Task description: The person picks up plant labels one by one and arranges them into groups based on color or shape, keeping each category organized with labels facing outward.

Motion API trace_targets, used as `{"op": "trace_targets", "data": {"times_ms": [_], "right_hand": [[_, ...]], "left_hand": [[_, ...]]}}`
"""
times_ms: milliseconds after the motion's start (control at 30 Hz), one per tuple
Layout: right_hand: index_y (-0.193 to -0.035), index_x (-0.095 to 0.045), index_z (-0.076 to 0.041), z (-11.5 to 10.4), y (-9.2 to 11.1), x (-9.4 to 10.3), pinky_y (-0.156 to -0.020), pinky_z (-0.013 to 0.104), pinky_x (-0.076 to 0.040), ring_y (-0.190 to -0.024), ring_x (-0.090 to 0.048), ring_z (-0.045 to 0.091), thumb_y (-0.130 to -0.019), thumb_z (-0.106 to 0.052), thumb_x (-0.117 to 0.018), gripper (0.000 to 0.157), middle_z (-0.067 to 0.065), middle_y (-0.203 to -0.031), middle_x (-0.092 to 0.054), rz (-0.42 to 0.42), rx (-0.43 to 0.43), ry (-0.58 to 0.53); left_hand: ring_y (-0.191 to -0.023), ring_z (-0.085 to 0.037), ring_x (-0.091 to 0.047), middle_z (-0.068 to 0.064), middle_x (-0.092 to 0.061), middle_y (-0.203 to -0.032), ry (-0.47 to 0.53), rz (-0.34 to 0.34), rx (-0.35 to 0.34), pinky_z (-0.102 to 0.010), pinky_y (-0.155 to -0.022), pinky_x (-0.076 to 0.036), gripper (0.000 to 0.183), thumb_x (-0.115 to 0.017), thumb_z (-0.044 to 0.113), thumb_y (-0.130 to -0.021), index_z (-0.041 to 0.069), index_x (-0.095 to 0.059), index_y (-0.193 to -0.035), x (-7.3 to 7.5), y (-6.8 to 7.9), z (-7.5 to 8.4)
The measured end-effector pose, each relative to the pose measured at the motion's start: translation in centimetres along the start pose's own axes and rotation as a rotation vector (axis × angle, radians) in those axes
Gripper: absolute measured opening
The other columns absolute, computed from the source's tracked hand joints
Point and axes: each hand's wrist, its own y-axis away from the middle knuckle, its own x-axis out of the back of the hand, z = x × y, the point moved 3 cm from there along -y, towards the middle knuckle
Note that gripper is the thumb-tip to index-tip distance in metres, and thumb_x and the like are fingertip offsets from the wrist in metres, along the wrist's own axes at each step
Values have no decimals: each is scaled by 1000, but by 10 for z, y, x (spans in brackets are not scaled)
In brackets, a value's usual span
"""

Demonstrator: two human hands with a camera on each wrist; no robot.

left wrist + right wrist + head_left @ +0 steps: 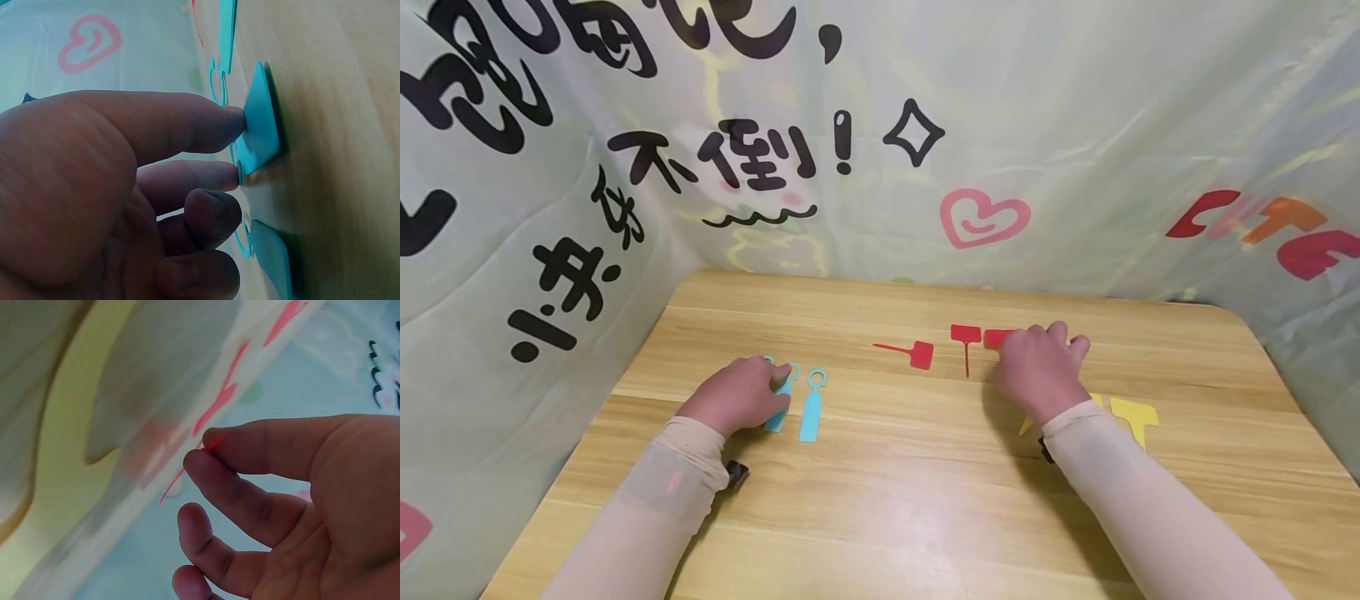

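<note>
My left hand pinches a light-blue tag with a ring hook between thumb and index finger, its body slightly tilted against the table. To its right lies another light-blue tag; one more lies beyond the curled fingers in the left wrist view. At the back right, my right hand pinches a red T-shaped plant label between thumb and index finger, its thin stem showing past the fingertips. The hand hides most of that label in the head view. Two more red labels lie to its left.
Yellow T-shaped labels lie beside and partly under the right forearm. The wooden table meets a printed cloth backdrop at the back and on the left.
</note>
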Motion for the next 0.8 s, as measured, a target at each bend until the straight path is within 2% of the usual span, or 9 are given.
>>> {"op": "trace_targets", "data": {"times_ms": [200, 433, 800], "right_hand": [[-64, -57, -12, 7, -14, -5, -84, 66, -21, -95, -36, 44, -83, -4, -52, 21, 12, -75, -51, -61, -46, -12], [-67, -60, -11, 4, -18, -8, -86, 67, -21, -98, -36, 43, -85, -4, -52, 21, 13, -78, -53, -115, -59, -2], [-66, -60, -12, 2, -17, -9, -87, 66, -21, -99, -35, 44, -87, -5, -52, 24, 13, -80, -54, -129, -60, -1]], "left_hand": [[-140, -43, -44, -24, -50, -150, -7, -4, -4, -47, -93, -47, 55, -61, 26, -96, 12, -55, -148, 1, 0, 1], [-140, -43, -45, -23, -51, -150, -1, 4, 0, -47, -94, -47, 54, -62, 27, -95, 12, -57, -147, 1, 1, 1], [-141, -45, -42, -26, -46, -152, -13, -10, 1, -48, -96, -46, 56, -61, 26, -96, 12, -53, -150, 1, 0, 1]]}}
